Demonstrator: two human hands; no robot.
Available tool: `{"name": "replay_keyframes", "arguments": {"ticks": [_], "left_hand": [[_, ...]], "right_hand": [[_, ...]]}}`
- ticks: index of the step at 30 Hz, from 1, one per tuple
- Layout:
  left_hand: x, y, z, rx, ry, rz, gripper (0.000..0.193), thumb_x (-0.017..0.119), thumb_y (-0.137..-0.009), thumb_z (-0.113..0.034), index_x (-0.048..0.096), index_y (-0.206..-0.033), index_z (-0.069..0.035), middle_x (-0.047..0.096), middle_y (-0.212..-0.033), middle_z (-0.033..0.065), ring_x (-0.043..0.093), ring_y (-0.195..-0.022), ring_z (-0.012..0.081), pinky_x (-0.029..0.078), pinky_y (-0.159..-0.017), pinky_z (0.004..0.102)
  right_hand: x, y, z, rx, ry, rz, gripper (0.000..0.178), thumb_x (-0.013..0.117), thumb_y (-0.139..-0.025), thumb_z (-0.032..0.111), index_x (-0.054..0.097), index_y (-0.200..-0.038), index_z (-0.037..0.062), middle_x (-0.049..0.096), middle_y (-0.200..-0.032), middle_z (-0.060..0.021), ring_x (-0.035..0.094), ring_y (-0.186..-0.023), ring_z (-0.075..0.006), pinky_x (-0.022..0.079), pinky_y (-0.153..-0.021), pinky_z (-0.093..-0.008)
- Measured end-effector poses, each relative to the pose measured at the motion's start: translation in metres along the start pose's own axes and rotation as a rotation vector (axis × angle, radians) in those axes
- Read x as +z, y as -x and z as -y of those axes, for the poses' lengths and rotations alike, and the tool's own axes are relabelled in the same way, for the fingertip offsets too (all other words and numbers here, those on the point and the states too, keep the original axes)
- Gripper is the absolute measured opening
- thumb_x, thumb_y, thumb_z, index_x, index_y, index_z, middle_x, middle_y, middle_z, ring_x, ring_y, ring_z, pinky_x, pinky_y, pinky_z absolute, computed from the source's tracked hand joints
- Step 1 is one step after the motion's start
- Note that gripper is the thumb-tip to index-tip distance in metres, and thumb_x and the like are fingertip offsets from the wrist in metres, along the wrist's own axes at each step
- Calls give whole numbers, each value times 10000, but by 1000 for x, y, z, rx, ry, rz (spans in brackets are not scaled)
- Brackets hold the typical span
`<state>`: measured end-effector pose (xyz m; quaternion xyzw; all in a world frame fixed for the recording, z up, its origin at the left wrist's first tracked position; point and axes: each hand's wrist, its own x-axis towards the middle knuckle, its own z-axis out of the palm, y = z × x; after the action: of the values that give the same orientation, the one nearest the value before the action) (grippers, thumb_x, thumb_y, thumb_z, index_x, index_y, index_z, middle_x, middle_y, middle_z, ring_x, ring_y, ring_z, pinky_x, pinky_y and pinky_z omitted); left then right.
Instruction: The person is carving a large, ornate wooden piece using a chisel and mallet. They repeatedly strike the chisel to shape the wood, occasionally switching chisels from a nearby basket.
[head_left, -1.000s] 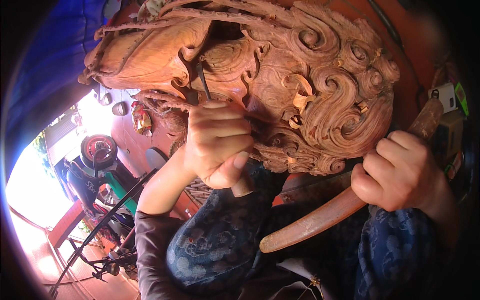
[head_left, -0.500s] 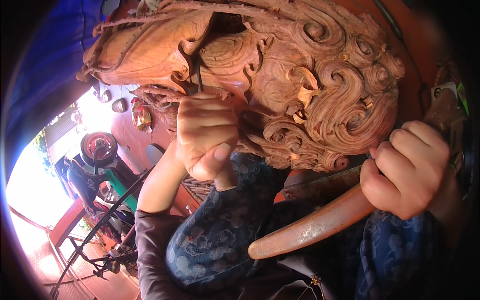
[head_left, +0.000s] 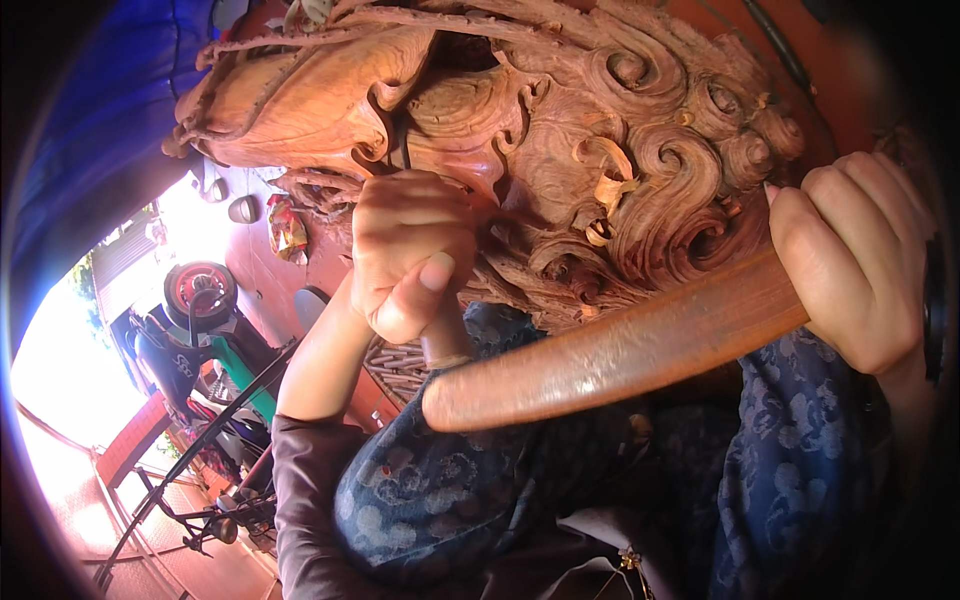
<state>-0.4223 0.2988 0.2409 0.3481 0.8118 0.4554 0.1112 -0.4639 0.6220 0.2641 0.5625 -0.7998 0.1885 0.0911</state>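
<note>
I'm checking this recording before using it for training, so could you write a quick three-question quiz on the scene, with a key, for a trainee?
1. Which hand grips the curved wooden club?
A) left
B) right
C) both
2. True or false: the left hand is closed around a tool handle.
3. Fill the gap: a pale curled shaving lies on the ____.

Key: 1. B, the right hand. 2. True. 3. Wooden carving.

The wooden club (head_left: 620, 345) looks smooth and glossy, the wooden carving (head_left: 560, 150) ridged.
</note>
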Motion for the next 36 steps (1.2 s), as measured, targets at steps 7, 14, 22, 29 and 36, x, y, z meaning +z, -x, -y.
{"name": "replay_keyframes", "arguments": {"ticks": [7, 14, 22, 29, 36], "left_hand": [[2, -6, 4, 34, 32, -44, 353, 469, -828, -269, 472, -533, -75, 498, -543, 91, 520, -490, 293, 411, -487, 377], [11, -4, 7, 33, -83, -59, 256, 496, -776, -200, 478, -558, -67, 492, -554, 73, 488, -485, 290, 397, -486, 387], [22, -23, 5, -48, -143, -116, 351, 421, -863, -205, 458, -543, -65, 499, -534, 73, 502, -486, 273, 399, -501, 379], [40, -68, -12, 119, -398, 5, 389, 553, -845, -211, 448, -490, -90, 523, -488, 57, 491, -374, 263, 385, -367, 389], [42, -34, -22, 149, -197, 51, 222, 593, -764, -226, 516, -606, -91, 436, -558, 41, 501, -500, 248, 408, -451, 372]], "right_hand": [[1, 6, -6, -29, -81, -73, 228, 701, -588, -55, 556, -764, -57, 509, -668, -130, 532, -563, -266, 438, -481, -360], [15, 10, -20, -94, -53, -151, 223, 704, -571, -41, 553, -736, -42, 503, -663, -122, 519, -556, -265, 416, -478, -355], [13, 15, -37, -49, 10, -150, 244, 684, -544, 34, 541, -729, -36, 450, -648, -121, 478, -554, -293, 363, -494, -371], [5, 24, -22, 17, -27, -30, 228, 658, -544, 47, 535, -729, -8, 400, -615, -100, 439, -511, -262, 335, -464, -369], [18, 26, 9, -106, -138, -10, 166, 629, -592, 106, 535, -709, 35, 473, -639, -86, 469, -519, -208, 367, -464, -311]]}}
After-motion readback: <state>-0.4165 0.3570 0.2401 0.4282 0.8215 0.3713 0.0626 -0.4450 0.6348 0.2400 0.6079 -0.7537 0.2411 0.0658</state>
